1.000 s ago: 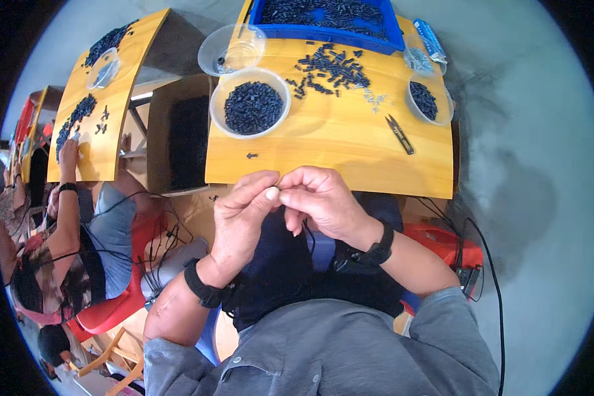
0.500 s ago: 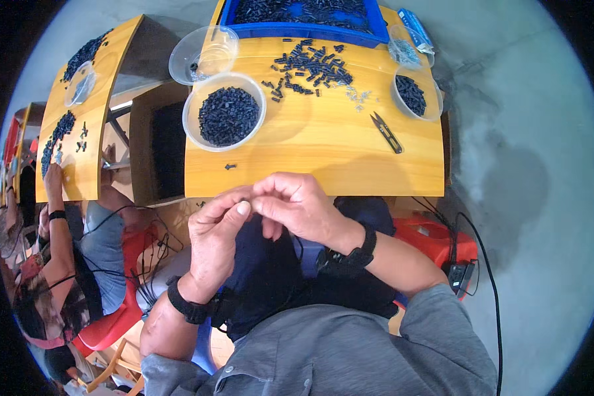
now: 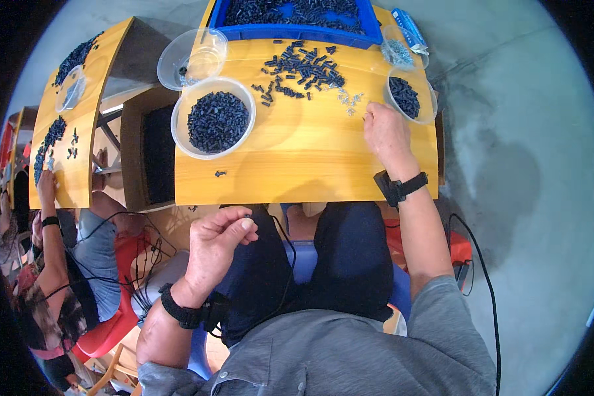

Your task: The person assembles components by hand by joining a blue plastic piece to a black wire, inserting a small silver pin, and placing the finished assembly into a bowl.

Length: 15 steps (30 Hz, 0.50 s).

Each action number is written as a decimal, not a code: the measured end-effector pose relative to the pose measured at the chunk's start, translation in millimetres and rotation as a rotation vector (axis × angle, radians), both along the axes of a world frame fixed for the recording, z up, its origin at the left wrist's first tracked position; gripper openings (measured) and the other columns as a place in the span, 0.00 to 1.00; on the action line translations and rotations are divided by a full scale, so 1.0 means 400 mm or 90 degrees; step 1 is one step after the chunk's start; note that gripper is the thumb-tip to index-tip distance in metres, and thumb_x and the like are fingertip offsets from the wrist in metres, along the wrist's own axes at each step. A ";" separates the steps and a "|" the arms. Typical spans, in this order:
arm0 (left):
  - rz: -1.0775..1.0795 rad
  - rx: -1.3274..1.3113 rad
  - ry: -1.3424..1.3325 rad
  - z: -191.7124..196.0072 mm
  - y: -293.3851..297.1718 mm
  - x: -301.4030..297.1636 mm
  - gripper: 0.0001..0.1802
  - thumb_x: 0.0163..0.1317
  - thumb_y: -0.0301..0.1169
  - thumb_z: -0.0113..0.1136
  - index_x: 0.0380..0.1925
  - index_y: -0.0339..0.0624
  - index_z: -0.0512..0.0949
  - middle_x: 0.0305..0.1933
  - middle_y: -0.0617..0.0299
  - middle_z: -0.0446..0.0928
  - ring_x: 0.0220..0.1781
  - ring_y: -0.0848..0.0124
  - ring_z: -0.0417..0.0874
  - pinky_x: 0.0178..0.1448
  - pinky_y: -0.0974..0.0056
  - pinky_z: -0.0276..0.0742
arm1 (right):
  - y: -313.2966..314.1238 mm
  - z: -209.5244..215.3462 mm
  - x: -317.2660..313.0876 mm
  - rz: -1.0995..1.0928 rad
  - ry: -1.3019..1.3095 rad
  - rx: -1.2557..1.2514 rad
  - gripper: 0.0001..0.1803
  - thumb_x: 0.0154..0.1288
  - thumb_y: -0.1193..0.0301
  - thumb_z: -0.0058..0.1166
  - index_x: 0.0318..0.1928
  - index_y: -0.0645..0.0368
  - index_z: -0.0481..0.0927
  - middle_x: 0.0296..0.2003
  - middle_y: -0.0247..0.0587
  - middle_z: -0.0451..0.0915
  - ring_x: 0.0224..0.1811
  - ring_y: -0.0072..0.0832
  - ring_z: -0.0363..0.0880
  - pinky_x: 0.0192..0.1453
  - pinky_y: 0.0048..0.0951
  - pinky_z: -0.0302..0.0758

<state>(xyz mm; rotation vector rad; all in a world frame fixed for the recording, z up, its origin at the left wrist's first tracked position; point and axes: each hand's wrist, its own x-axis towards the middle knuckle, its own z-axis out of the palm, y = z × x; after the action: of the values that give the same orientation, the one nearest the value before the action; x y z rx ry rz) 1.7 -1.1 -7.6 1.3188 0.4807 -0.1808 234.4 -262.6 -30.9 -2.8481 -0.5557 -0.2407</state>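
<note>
My left hand (image 3: 214,241) hovers over my lap, just off the table's front edge. Its thumb and forefinger pinch a small black plastic part (image 3: 248,216). On the right side of the table is my right hand (image 3: 388,135), fingers drawn together and pointing down; what they hold, if anything, is hidden. Beside its fingertips lie several small clear pieces (image 3: 350,100). A loose heap of black plastic parts (image 3: 303,67) spreads to the left of these. One single black part (image 3: 220,173) lies near the front left edge.
A tub of black parts (image 3: 249,125) stands at left, a clear tub (image 3: 167,66) behind it. A blue tray (image 3: 290,33) fills the back. At right are a smaller tub (image 3: 433,105), a tub of shiny pieces (image 3: 397,54) and a blue box (image 3: 409,30). A co-worker's hand (image 3: 47,185) works at the left table.
My hands have parted. The right one moved forward and right onto the table, now covering where the black thread snips lay; the left stays over my lap with its part.
</note>
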 end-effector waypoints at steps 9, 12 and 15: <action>-0.048 0.021 0.034 -0.009 0.000 0.002 0.07 0.61 0.21 0.57 0.38 0.33 0.79 0.30 0.59 0.81 0.30 0.74 0.82 0.37 0.70 0.79 | 0.002 -0.048 0.056 -0.042 -0.083 -0.111 0.07 0.60 0.72 0.49 0.27 0.62 0.75 0.25 0.53 0.78 0.28 0.50 0.79 0.31 0.46 0.75; -0.054 0.018 0.040 -0.012 0.003 0.000 0.07 0.61 0.22 0.58 0.39 0.34 0.80 0.31 0.61 0.81 0.32 0.76 0.81 0.38 0.71 0.79 | 0.009 -0.060 0.077 -0.059 -0.074 -0.119 0.07 0.60 0.72 0.49 0.27 0.62 0.76 0.25 0.53 0.79 0.28 0.49 0.80 0.31 0.46 0.76; -0.057 -0.005 0.046 -0.003 0.002 0.003 0.07 0.61 0.23 0.59 0.39 0.33 0.80 0.33 0.62 0.81 0.33 0.77 0.81 0.38 0.72 0.78 | 0.014 -0.059 0.089 -0.076 -0.067 -0.177 0.06 0.55 0.75 0.49 0.27 0.62 0.79 0.26 0.54 0.81 0.29 0.46 0.83 0.31 0.42 0.79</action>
<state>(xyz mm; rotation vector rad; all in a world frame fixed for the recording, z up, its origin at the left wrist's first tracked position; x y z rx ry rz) 2.8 -0.3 -8.8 1.3312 0.4820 -0.3049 269.8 -256.9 -54.5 -3.1578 -0.4730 -0.3613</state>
